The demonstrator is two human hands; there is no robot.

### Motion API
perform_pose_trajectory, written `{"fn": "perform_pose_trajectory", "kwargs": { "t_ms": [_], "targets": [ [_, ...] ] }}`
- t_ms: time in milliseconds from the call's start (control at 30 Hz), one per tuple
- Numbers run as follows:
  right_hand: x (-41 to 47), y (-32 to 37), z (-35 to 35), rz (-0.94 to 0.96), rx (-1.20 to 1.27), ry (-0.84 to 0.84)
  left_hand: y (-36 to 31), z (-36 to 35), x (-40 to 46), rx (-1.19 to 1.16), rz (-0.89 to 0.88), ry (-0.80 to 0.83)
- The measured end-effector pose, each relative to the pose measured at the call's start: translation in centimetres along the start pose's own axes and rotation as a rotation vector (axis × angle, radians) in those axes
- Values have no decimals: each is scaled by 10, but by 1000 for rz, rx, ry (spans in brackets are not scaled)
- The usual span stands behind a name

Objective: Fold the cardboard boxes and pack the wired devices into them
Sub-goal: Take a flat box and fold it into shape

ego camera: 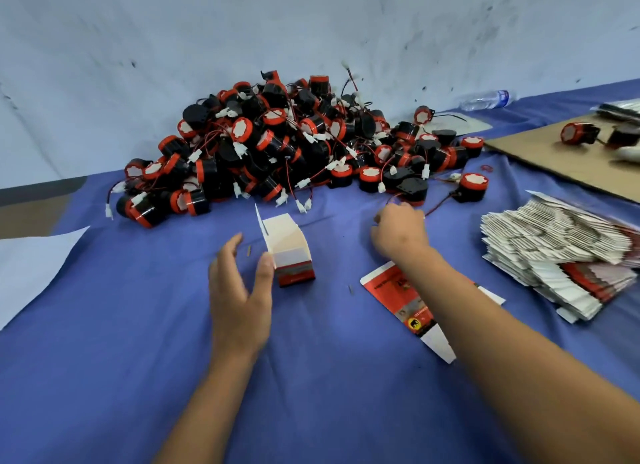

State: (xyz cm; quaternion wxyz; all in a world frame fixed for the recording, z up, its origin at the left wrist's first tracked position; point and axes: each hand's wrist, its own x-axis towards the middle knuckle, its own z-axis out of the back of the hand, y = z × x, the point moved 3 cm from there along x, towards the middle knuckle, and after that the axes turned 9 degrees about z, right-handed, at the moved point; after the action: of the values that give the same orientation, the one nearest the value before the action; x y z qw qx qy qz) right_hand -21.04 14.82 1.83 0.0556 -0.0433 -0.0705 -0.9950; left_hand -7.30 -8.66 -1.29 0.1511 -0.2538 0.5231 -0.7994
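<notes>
A person's two bare arms reach over a bench covered in blue cloth (104, 325). The left hand (239, 290) is released, fingers straight, its thumb touching the side of a small folded box (292, 252) that stands with its top flap up and open. The right hand (398, 233) reaches toward the near edge of a large pile of wired devices (277, 145), fingers curled; whether it already pinches a red wire there cannot be told. The devices look like hard black and red plastic drums, light and rigid, best taken by the body rather than the thin wire. The box is thin card, light and easily crushed, so hold it by its side walls. A flat box blank (398, 294) lies under the right forearm; its print is too blurred to read. A stack of flat blanks (554, 252) sits further right.
</notes>
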Motion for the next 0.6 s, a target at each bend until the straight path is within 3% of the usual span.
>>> {"fn": "perform_pose_trajectory", "kwargs": {
  "t_ms": [100,200,300,367,467,600],
  "targets": [
    [-5,23,2,264,238,-20,-8,-15,-8,215,-217,137],
    [-27,46,12,437,1030,-72,-9,-22,-14,308,-300,199],
    [-36,43,23,277,1887,-117,-7,-10,-8,142,-270,90],
    [-38,36,16,42,2264,-92,-7,2,-4,12,-216,-33],
    [-49,27,-6,-242,2332,-128,-5,12,3,-23,-120,-181],
    [-49,29,-24,-401,2182,-243,6,20,10,-81,43,-315]
  ]
}}
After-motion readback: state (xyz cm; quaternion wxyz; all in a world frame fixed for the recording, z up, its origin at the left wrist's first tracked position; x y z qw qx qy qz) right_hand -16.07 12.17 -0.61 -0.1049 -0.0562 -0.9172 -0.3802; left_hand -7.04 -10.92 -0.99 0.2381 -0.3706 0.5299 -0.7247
